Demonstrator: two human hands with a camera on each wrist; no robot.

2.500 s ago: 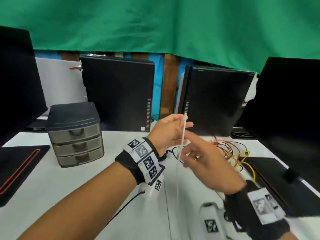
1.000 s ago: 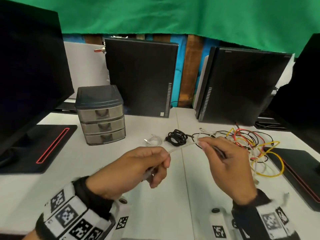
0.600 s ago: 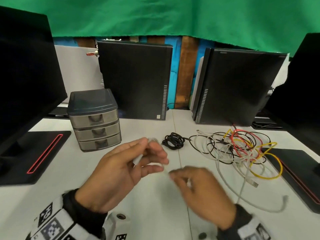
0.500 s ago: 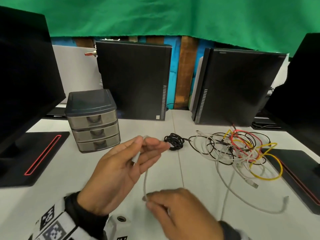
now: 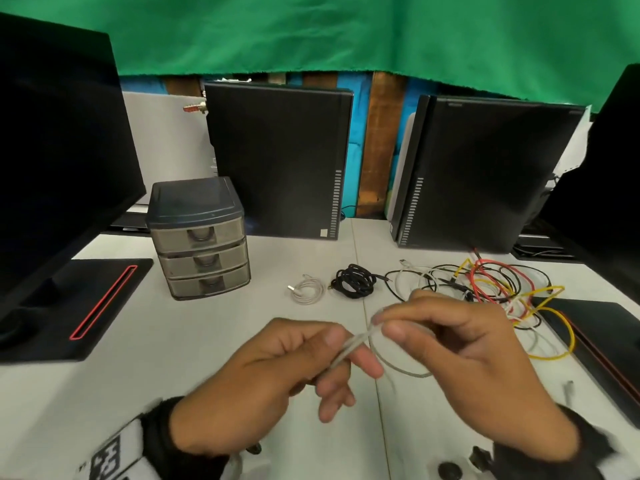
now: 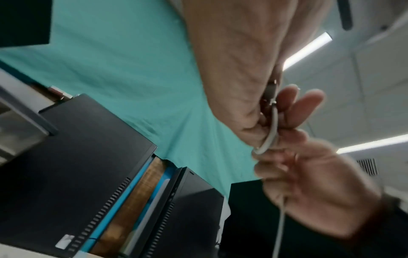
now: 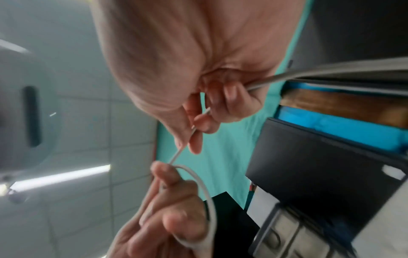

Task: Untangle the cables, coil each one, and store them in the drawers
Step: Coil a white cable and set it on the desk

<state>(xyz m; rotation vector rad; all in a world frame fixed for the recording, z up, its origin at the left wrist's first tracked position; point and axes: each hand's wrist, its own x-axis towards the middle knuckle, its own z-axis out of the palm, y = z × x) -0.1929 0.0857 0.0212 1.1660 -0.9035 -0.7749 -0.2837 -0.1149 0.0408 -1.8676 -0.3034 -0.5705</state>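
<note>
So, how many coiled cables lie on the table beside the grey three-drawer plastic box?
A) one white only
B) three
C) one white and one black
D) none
C: a small white coiled cable and a black coiled cable lie right of the drawer box.

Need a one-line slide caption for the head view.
Both hands, left hand and right hand, loop a white cable above the desk; drawer unit closed, tangled cables waiting.
</note>
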